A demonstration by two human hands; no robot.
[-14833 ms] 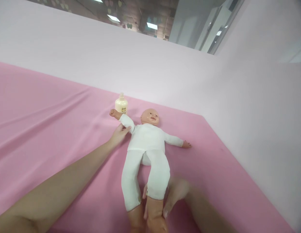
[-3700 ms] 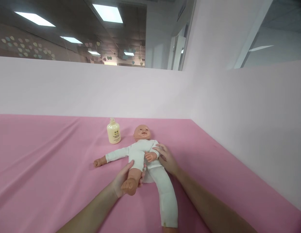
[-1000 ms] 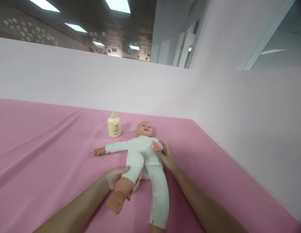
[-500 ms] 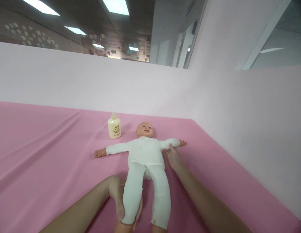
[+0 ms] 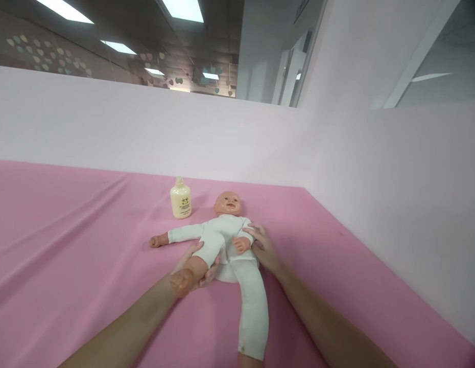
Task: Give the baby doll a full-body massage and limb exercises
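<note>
A baby doll [image 5: 222, 225] in a white cloth suit lies on its back, head toward the far wall. My left hand [image 5: 207, 268] is wrapped round its left-side leg, which is bent up over the belly with the bare foot [image 5: 183, 282] above my wrist. My right hand [image 5: 262, 245] grips the doll's right-side arm, folded across the chest with its small hand [image 5: 241, 244] over the belly. The doll's other arm [image 5: 184, 233] stretches out to the left, and the other leg [image 5: 253, 306] lies straight toward me.
A pale yellow bottle [image 5: 181, 200] stands upright left of the doll's head. Pink cloth [image 5: 88, 245] with some folds covers the surface. White walls [image 5: 145, 128] rise behind and at the right, with glass panes above.
My left hand has pushed the left-side leg up from straight to bent over the belly. My right hand has taken the outstretched right-side arm and folded it in across the body.
</note>
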